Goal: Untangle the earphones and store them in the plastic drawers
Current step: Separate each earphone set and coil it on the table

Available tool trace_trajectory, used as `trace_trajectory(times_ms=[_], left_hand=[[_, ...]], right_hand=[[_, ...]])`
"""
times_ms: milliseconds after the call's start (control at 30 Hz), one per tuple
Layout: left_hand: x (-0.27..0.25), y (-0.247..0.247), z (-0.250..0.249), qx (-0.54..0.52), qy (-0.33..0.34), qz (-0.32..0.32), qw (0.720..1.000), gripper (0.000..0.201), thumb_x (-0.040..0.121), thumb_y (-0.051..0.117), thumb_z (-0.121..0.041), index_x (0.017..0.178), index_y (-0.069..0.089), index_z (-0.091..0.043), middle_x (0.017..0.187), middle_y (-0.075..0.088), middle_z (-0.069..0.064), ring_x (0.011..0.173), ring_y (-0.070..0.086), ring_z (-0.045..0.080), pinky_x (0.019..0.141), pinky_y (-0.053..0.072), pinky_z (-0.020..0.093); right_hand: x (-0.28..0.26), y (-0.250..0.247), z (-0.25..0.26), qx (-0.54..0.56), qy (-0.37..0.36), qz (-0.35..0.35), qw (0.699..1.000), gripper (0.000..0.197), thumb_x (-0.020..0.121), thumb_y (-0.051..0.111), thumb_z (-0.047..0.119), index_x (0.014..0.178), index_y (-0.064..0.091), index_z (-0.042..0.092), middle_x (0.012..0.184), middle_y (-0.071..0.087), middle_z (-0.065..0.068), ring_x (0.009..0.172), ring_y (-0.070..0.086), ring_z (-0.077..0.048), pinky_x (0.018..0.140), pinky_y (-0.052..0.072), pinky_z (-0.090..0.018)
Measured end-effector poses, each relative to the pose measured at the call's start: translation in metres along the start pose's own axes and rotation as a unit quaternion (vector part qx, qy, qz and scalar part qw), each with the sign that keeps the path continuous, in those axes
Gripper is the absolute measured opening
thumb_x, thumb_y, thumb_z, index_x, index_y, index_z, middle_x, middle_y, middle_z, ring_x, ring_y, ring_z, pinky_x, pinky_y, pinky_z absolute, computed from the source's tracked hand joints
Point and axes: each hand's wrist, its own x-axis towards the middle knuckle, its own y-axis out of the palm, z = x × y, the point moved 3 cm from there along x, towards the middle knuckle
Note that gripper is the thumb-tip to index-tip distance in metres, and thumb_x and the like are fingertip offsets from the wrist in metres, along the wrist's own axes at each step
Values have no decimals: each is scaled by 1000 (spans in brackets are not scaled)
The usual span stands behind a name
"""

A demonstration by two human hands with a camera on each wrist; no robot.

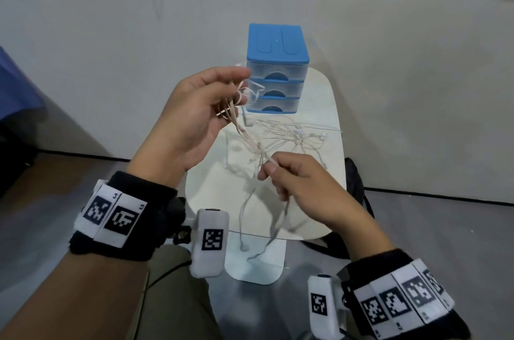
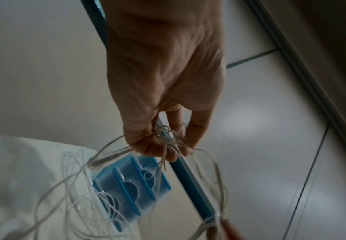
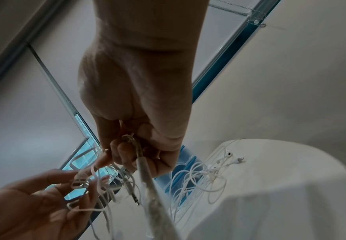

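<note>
The left hand [image 1: 194, 114] is pinching a knotted bundle of thin white earphone cable [image 1: 251, 142], while the right hand [image 1: 300, 186] is clamping a strand. Pulling apart hard risks tightening the knot, or snagging the loose white earphones [image 1: 300, 134] lying on the white table [image 1: 331, 173].

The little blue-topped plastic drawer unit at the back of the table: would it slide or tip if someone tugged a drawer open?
Probably it would slide. The blue-topped clear plastic drawer unit looks thin-walled and light, and it stands loose on the smooth white table. It might also tip forward, being taller than it is deep. The white earphone cables lying at its base could snag on it.
</note>
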Motion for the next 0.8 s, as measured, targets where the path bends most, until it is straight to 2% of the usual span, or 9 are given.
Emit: trace_trajectory(times_ms=[100,200,300,400,467,533,600,733,800], left_hand=[[-2,-14,8,7,-12,-9,1000,34,92,52,11,106,76,-9,98,68,8,83,65,16,83,48,32],[-7,-17,16,80,-21,11,996,27,92,59,7,103,77,-11,94,67,9,82,63,14,78,47,27],[-13,-11,24,155,-26,59,986,9,90,72,-11,96,78,-14,92,69,8,83,66,13,77,47,27],[-17,-8,26,152,-47,89,983,26,87,69,-41,92,75,-16,98,71,2,85,67,14,73,50,26],[-19,-5,23,162,-33,102,981,30,83,72,-49,89,73,-20,102,72,3,85,65,14,70,51,24],[-20,-3,19,205,9,112,972,15,82,77,-41,85,72,-26,109,69,15,84,62,16,70,51,23],[-21,-1,17,232,43,128,963,8,84,77,-29,88,70,-28,117,64,21,83,57,20,76,49,30],[-21,4,18,219,83,169,957,14,89,73,-7,89,64,-18,119,62,13,99,60,27,85,45,38],[-22,7,20,230,96,174,953,10,88,71,-7,87,69,-16,117,63,9,112,60,33,91,47,43]], right_hand=[[-2,-16,4,45,-2,-19,999,31,109,50,20,90,71,8,62,42,0,61,40,-14,60,38,-24],[-1,-24,8,85,-9,-15,996,32,108,50,22,87,69,6,62,40,-2,61,37,-17,57,37,-21],[1,-28,12,120,-9,-8,993,30,100,52,30,82,69,13,62,41,-3,60,37,-16,58,37,-23],[1,-28,13,144,-2,4,990,30,98,52,32,79,69,16,62,40,-3,59,37,-16,59,33,-27],[0,-28,14,163,1,17,987,30,98,52,31,77,68,16,61,39,-1,58,36,-16,58,31,-27],[-1,-29,17,180,3,31,983,30,98,52,29,77,65,12,60,39,-1,57,35,-16,58,30,-27],[-2,-29,21,193,4,44,980,30,98,51,27,77,63,8,60,39,-3,57,34,-17,58,29,-28],[-3,-33,27,222,0,61,973,30,97,52,24,75,60,6,63,39,-7,57,36,-18,58,31,-26],[-3,-35,30,234,-3,67,970,30,96,52,23,73,59,6,64,39,-8,57,36,-19,59,32,-27]])
